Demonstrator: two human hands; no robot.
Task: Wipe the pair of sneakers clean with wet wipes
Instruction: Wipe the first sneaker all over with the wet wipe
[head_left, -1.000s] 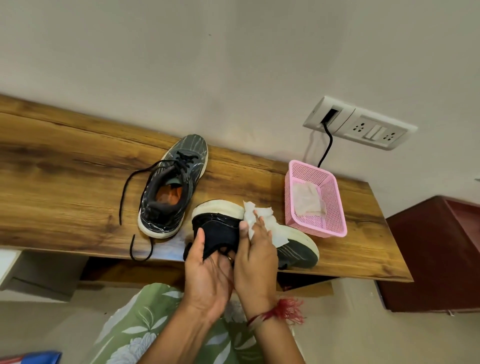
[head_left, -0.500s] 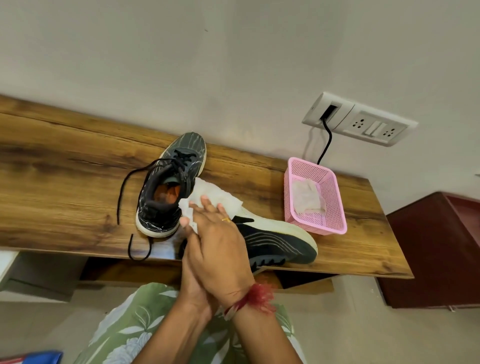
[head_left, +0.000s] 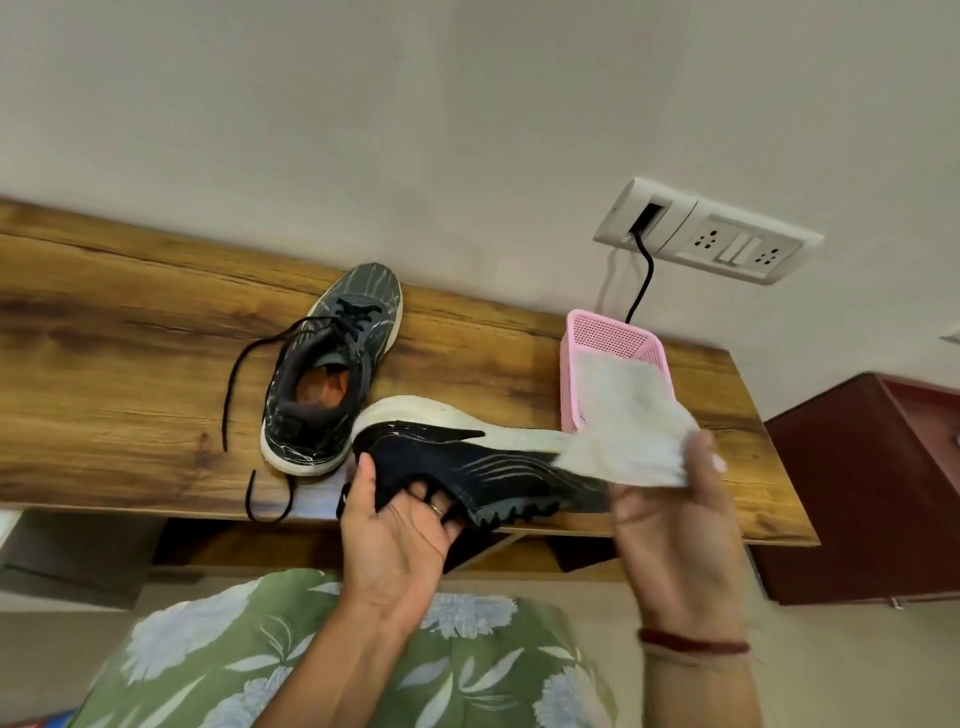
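Your left hand (head_left: 400, 535) grips the black knit sneaker with the thick white sole (head_left: 467, 457) at its heel, with the thumb on the outside and the fingers curled into the collar. The shoe lies on its side, with the sole turned to the wall, over the front edge of the brown wood-grain tabletop (head_left: 104, 374). Your right hand (head_left: 670, 519) holds the crumpled white wet wipe (head_left: 628, 436) at the toe end. The hand is blurred, but the fingers wrap round the wipe.

The dark grey patterned sneaker (head_left: 327, 374) stands upright, its heel just beside the held shoe's heel and its toe near the wall. Its black lace (head_left: 228, 395) loops past the front edge. The pink perforated plastic basket (head_left: 613, 332) sits behind the wipe, near the table's right end. A long stretch of wood shows left of the standing shoe. A dark red cabinet (head_left: 857, 493) stands just past the right edge.
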